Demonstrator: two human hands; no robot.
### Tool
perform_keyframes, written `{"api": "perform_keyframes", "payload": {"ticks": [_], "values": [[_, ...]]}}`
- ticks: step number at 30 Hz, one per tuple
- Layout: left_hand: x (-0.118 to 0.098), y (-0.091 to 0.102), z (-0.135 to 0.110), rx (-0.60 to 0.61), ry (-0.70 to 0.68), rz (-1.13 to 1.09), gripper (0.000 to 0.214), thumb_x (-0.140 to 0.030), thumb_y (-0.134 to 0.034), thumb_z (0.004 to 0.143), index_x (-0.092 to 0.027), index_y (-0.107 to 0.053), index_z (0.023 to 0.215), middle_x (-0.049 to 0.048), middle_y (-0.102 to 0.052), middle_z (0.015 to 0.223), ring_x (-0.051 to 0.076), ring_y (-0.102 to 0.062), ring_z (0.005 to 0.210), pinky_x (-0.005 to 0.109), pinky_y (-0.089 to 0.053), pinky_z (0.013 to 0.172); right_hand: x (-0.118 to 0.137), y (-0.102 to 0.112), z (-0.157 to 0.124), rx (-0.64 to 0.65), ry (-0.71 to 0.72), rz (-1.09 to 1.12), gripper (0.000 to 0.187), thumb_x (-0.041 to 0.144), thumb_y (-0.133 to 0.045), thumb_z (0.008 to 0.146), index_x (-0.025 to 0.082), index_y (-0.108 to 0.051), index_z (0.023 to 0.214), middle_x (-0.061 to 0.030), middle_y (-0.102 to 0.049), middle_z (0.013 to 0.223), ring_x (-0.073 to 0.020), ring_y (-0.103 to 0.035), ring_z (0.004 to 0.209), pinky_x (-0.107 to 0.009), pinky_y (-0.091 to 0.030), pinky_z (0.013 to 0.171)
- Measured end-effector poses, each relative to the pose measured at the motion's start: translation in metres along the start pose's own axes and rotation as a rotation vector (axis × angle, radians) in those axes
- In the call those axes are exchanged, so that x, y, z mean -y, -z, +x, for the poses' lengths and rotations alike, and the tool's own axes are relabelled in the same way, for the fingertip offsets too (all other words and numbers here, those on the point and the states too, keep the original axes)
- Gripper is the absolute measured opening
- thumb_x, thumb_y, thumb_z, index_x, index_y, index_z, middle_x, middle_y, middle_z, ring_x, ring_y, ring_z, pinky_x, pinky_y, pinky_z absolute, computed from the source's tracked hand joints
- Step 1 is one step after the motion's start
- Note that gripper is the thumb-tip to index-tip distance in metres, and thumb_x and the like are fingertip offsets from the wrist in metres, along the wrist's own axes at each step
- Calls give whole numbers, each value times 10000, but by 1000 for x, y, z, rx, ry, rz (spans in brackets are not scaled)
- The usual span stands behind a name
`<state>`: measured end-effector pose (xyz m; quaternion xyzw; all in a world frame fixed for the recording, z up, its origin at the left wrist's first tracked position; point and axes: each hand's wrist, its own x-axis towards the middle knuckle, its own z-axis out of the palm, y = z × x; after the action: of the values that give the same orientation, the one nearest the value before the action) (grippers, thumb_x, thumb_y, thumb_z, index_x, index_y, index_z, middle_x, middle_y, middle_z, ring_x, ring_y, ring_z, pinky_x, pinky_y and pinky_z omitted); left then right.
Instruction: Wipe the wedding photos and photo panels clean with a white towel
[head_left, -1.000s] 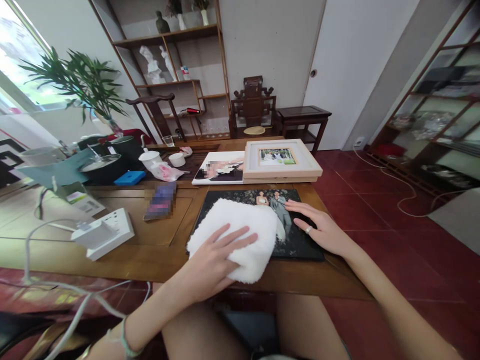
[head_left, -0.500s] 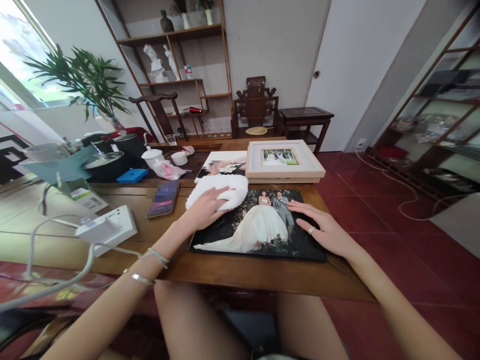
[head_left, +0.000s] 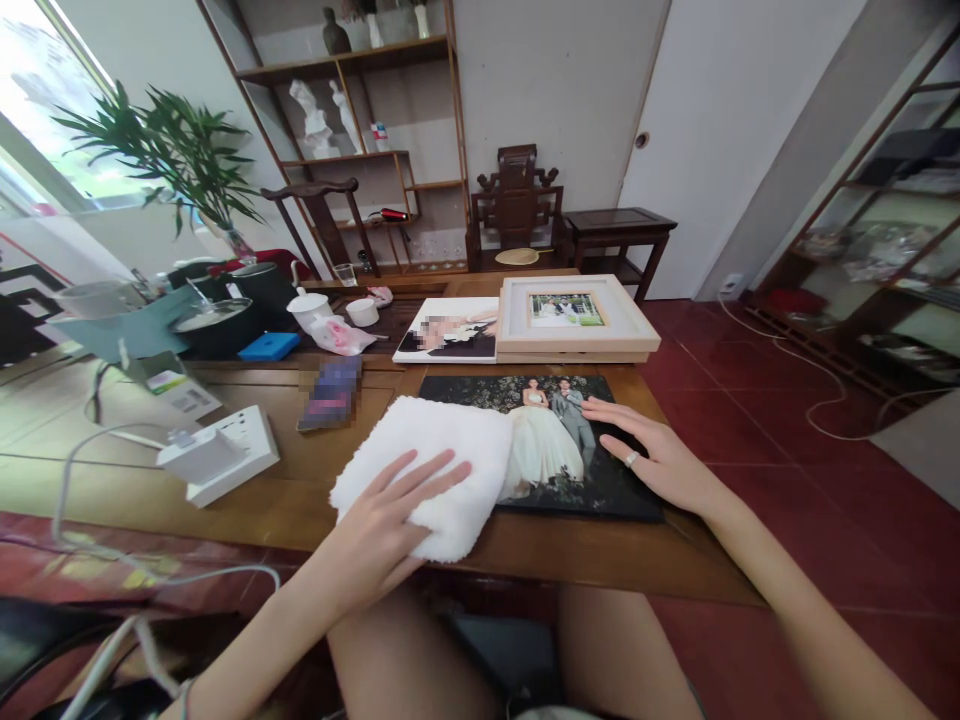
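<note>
A dark wedding photo panel lies flat near the front edge of the wooden table, showing a couple in a white gown and a grey suit. Spread over its left part is a fluffy white cloth, which also hangs past the panel's near left corner. My left hand rests flat on the cloth with its fingers apart. At the panel's right side, my right hand touches the surface with outstretched fingers and wears a ring. The panel's left end is hidden under the cloth.
Behind the panel lie a white-edged photo print and a pale wooden picture frame. To the left are a phone, a white power strip with cables, a blue box and a white teapot.
My left hand has drawn the white cloth toward me, from the panel's upper left to its lower left. The cloth now looks more spread out. My right hand stays at the panel's right side.
</note>
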<state>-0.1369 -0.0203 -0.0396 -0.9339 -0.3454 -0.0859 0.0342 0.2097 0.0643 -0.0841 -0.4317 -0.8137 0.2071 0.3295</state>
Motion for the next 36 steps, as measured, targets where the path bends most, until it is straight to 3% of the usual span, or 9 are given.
{"api": "perform_keyframes", "payload": {"ticks": [5,14,18,23,32,36], "values": [[18,5,5,18,44,-11,283,-145,-420,859,-180,-627,669,33,-357,1462,227,-281,1367,477,-244,1121,0,0,0,6,-3,-8,340,329,-458,906,271,-565,1224,-46,-511,1375,-234,-427,1300,-474,-307,1104],[75,1,65,56,149,55,364,-362,-369,950,-142,-658,949,114,-385,1442,263,-349,1329,457,-290,1095,-3,0,0,8,11,-5,345,328,-471,898,275,-563,1226,-52,-512,1374,-251,-436,1292,-496,-322,1092],[84,-6,81,38,131,78,347,-348,-373,951,-145,-651,989,100,-355,1461,262,-326,1343,473,-281,1093,-2,1,0,4,0,1,345,330,-472,896,283,-566,1225,-46,-515,1371,-255,-439,1290,-498,-330,1086],[62,-6,72,63,101,86,259,-256,-433,912,-177,-673,965,65,-349,1467,271,-266,1371,518,-259,1093,-1,1,0,18,-5,0,353,327,-461,902,284,-548,1242,-43,-502,1383,-248,-430,1297,-493,-324,1092],[-16,1,36,46,-16,-23,157,-204,-530,836,-197,-679,785,8,-287,1498,276,-199,1393,510,-154,1140,-2,1,0,10,-7,-6,348,343,-470,895,288,-569,1224,-37,-512,1375,-258,-435,1293,-493,-332,1087],[-26,3,38,42,-65,-78,144,-209,-532,841,-202,-660,774,-19,-280,1499,255,-221,1389,494,-169,1143,-1,1,0,6,-1,-8,347,343,-474,893,291,-570,1223,-36,-514,1373,-257,-439,1290,-489,-334,1087]]}}
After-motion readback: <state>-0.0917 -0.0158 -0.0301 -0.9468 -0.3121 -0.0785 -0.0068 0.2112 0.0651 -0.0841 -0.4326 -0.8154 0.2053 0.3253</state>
